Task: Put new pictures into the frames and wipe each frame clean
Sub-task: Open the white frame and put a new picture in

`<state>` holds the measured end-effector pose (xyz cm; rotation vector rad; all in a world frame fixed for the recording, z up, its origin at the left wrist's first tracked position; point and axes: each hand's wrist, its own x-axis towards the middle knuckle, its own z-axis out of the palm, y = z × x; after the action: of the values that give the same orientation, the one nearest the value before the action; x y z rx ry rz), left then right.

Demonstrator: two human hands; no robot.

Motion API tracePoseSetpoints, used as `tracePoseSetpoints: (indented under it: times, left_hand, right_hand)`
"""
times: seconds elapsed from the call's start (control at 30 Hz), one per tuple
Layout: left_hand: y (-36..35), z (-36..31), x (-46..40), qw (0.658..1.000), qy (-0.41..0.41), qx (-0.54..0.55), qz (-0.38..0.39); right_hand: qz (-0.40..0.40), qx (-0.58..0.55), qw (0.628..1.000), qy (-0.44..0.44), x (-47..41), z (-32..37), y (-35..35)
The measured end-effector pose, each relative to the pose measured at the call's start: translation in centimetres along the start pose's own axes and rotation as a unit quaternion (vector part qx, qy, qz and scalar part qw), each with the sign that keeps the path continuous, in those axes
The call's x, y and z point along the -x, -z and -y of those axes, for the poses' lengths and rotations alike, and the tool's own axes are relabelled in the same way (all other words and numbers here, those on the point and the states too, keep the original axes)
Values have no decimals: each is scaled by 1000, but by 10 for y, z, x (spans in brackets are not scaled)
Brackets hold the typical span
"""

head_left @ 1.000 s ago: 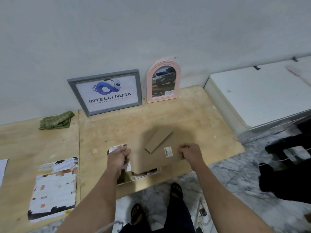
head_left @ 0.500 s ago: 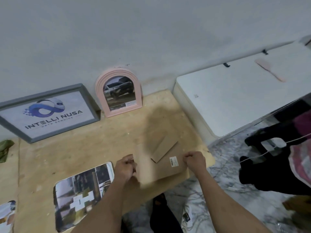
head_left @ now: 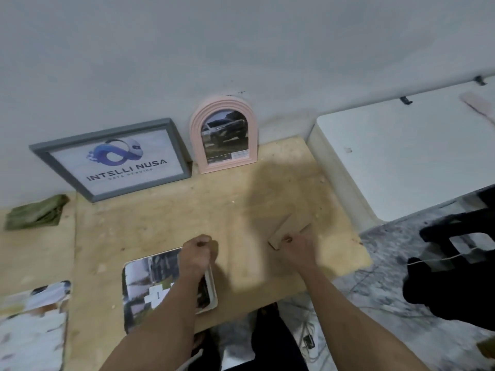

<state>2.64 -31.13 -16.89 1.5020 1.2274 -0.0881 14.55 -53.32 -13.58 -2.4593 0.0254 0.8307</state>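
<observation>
Under both hands [head_left: 197, 253] [head_left: 297, 246] lies the blurred cardboard frame backing [head_left: 257, 253].

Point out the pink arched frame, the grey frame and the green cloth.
Pink frame [head_left: 197, 145]: head view, left side of its rim.
Grey frame [head_left: 64, 170]: head view, left bar.
Green cloth [head_left: 34, 212]: head view, middle of the folds.

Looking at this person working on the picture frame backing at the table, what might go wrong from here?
The cardboard backing is blurred and near the wooden table front edge, so it could slip off onto the floor. The left hand rests above the loose photo, which might crease or smudge. The pink arched frame and grey frame only lean against the wall; a bump could tip them.
</observation>
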Motion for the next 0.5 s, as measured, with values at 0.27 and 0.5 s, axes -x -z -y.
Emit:
tracePoseSetpoints:
  times: [0.27, 0.5]
  left_hand:
    - [147, 33, 22, 975, 13, -171, -143]
    - [181, 68, 29, 978, -13, -185, -91]
  right_hand:
    - [67, 26, 994, 83, 71, 87, -123]
    - [69, 125, 982, 123, 95, 97, -169]
